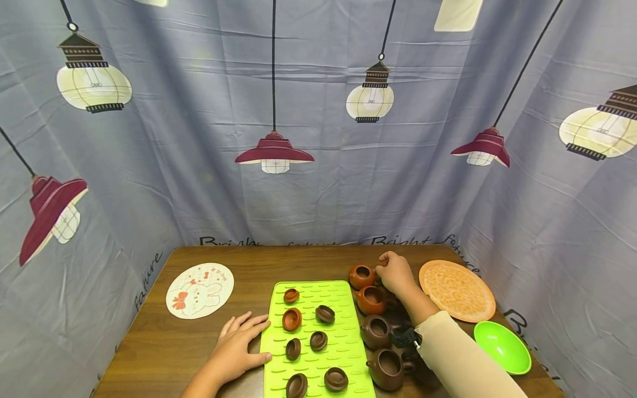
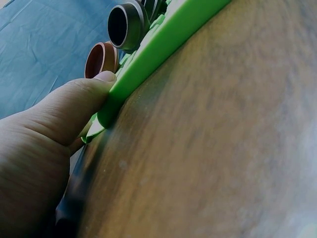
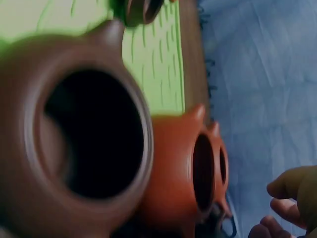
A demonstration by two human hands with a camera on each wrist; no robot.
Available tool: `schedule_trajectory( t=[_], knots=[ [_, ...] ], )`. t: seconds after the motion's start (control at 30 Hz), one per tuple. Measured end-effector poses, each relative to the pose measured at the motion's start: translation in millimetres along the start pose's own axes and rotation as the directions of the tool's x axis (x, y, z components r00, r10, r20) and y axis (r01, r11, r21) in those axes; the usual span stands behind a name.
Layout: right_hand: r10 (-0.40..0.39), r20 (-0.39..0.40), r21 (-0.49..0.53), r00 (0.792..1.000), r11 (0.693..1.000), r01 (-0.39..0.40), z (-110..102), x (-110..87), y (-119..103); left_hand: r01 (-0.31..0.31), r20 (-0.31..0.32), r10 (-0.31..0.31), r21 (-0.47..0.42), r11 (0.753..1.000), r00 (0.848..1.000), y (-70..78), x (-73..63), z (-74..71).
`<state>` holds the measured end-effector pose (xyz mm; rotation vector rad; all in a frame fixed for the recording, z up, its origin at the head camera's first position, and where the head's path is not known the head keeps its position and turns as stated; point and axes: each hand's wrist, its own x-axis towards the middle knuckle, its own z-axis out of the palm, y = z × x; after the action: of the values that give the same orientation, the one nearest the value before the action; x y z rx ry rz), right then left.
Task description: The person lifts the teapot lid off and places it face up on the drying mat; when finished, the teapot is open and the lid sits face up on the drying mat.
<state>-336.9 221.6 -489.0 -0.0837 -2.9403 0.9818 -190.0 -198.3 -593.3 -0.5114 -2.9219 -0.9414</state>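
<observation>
My left hand (image 1: 238, 348) rests at the left edge of the green mat (image 1: 343, 342), fingers fairly straight and spread. In the left wrist view the thumb (image 2: 79, 101) lies on the mat's edge. My right hand (image 1: 396, 273) is beside the small orange-red teapot (image 1: 359, 283), near its handle side. The right wrist view shows its fingers (image 3: 287, 188) loosely bent, with nothing seen between them. A larger orange teapot (image 1: 370, 305), a brown teapot (image 1: 370, 338) and a dark brown teapot (image 1: 382, 378) stand lidless in a row toward me. Several lids, including an orange lid (image 1: 291, 319) and a brown lid (image 1: 335, 379), lie on the mat.
A round orange mat (image 1: 458, 290) lies at the right, with a bright green bowl (image 1: 502, 348) in front of it. At the left is a white round mat (image 1: 200, 291) with a rabbit print. A grey-blue curtain (image 1: 318, 210) hangs behind the wooden table (image 1: 149, 354).
</observation>
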Motion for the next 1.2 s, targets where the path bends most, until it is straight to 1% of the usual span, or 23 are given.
schedule_trajectory(
  t=[0.13, 0.27, 0.33, 0.47, 0.6, 0.83, 1.0, 1.2],
  knots=[
    [0.03, -0.013, -0.016, 0.999, 0.999, -0.031, -5, 5.7, 16, -0.003, 0.003, 0.003, 0.003, 1.0, 1.0, 0.6, 0.1, 0.0],
    [0.056, 0.002, -0.017, 0.998, 0.998, -0.056, -5, 9.3, 29, -0.001, 0.004, 0.0, 0.008, 1.0, 1.0, 0.9, 0.0, 0.1],
    [0.071, 0.017, 0.0, 0.997, 0.997, -0.071, -5, 9.6, 32, 0.002, 0.005, -0.002, 0.004, 1.0, 1.0, 1.3, -0.2, -0.1],
    [0.086, 0.033, 0.057, 0.996, 0.995, -0.088, -4, 7.4, 36, 0.0, 0.007, 0.0, 0.001, 1.0, 1.0, 2.4, -0.4, -0.8],
    [0.091, 0.022, 0.1, 0.996, 0.991, -0.093, -4, 5.5, 38, -0.005, 0.007, 0.005, 0.006, 1.0, 1.0, 2.4, -0.2, -0.3],
    [0.151, 0.002, 0.15, 0.989, 0.977, -0.149, -3, 8.3, 43, -0.005, 0.005, 0.005, 0.007, 1.0, 1.0, 2.1, 0.1, -0.5],
    [0.169, -0.007, 0.135, 0.986, 0.977, -0.166, -4, 9.9, 44, 0.001, 0.004, -0.001, -0.001, 1.0, 1.0, 2.4, -0.3, -1.3],
    [0.18, -0.045, 0.099, 0.983, 0.98, -0.175, -5, 11.0, 48, 0.001, 0.01, -0.001, -0.011, 1.0, 1.0, 3.1, -0.9, -1.3]
  ],
)
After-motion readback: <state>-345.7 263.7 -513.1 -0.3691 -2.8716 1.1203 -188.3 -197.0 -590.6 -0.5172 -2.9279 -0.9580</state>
